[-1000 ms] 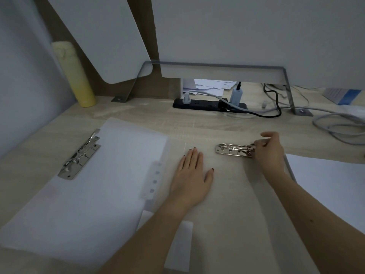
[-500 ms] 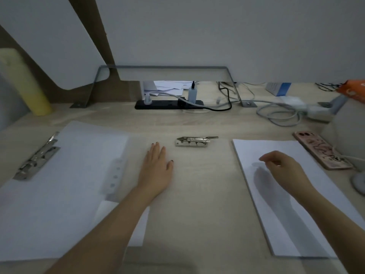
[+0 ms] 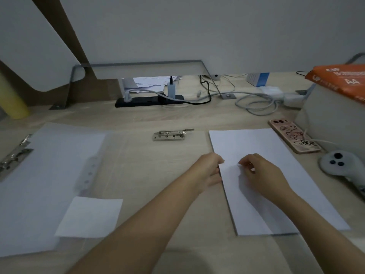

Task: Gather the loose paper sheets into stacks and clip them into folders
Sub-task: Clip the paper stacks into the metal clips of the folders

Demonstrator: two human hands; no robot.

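Wood-grain desk (image 3: 138,175) carries all items.

Task items, by size:
- A clear folder (image 3: 49,175) lies open at the far left, a white sheet flat inside it and a metal clamp (image 3: 14,157) along its left edge. It is well apart from both hands.
- A paper stack (image 3: 256,143) lies flat at the right, squared and slightly angled.
- The left hand (image 3: 207,170) is at the stack's left edge, fingers curled around that edge and gripping it.
- The right hand (image 3: 262,175) sits on top of the stack just beside the left, fingers bent with their tips on the top sheet. Whether it pinches the sheet cannot be told.
- A small loose sheet (image 3: 90,216) lies on the folder's near right corner.
- A loose clip mechanism (image 3: 169,134) lies on the bare desk beyond the hands, between folder and stack, touching neither.

Surroundings:
- A grey partition (image 3: 197,26) stands behind the desk.
- An orange A4 paper ream (image 3: 341,80) is at the far right.
- A black power strip (image 3: 146,100) with grey cables (image 3: 256,103) lies along the back.
- A yellow bottle (image 3: 9,99) stands at the far left.
- A phone (image 3: 294,136) lies just right of the stack.
- A grey controller (image 3: 339,162) lies nearer than the phone.
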